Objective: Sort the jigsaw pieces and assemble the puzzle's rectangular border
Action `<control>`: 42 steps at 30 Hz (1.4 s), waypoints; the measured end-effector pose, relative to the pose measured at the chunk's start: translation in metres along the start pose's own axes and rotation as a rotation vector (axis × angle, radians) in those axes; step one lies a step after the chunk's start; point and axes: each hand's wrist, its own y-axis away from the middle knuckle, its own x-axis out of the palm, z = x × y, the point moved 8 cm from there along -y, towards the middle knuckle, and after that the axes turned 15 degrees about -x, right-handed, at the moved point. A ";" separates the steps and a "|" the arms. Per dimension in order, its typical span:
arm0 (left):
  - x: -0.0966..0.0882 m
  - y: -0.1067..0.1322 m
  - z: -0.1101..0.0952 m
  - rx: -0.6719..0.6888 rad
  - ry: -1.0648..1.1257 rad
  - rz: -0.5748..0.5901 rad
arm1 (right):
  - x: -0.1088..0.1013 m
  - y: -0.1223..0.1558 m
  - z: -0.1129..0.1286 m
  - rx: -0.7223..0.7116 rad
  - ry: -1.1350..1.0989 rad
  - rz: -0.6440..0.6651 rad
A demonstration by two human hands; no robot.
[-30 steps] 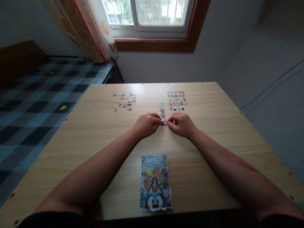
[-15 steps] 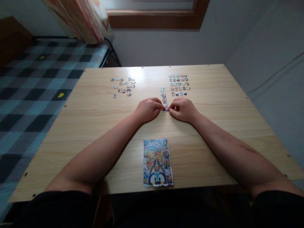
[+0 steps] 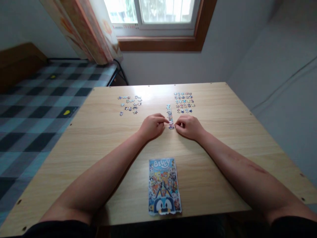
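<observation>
The left hand [image 3: 151, 126] is resting on the table [image 3: 99, 138], fingers curled, with its fingertips pinching against the near end of the strip [image 3: 169, 115] from the left. The right hand [image 3: 188, 126] is mirroring it, fingers curled and fingertips pressing at the same near end from the right; whether it is holding a separate piece there is too small to tell. The strip, a narrow column of joined puzzle pieces, is lying flat at the middle of the table and running away from the hands toward the far edge.

Just right of the strip's far end, a tidy block of loose pieces [image 3: 184, 103] is lying in rows. Well apart to the left, a looser scatter [image 3: 129, 105] is lying spread out. Near the front edge, between the forearms, a picture card [image 3: 163, 186] is lying face up, showing a blue cartoon dog.

Beyond the table a window [image 3: 153, 15] is letting in light, a curtain [image 3: 91, 29] is hanging at its left, and a checked bed [image 3: 37, 99] is sitting to the left.
</observation>
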 end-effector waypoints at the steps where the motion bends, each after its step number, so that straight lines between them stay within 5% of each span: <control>1: -0.003 -0.001 0.003 -0.019 0.022 -0.027 | 0.000 0.000 0.000 0.004 0.006 -0.011; 23: 0.009 0.005 0.003 0.048 -0.181 0.032 | 0.000 -0.001 -0.002 0.022 0.016 -0.051; 42: -0.020 -0.004 0.035 -0.184 0.083 -0.212 | 0.004 -0.002 -0.001 0.016 -0.018 -0.058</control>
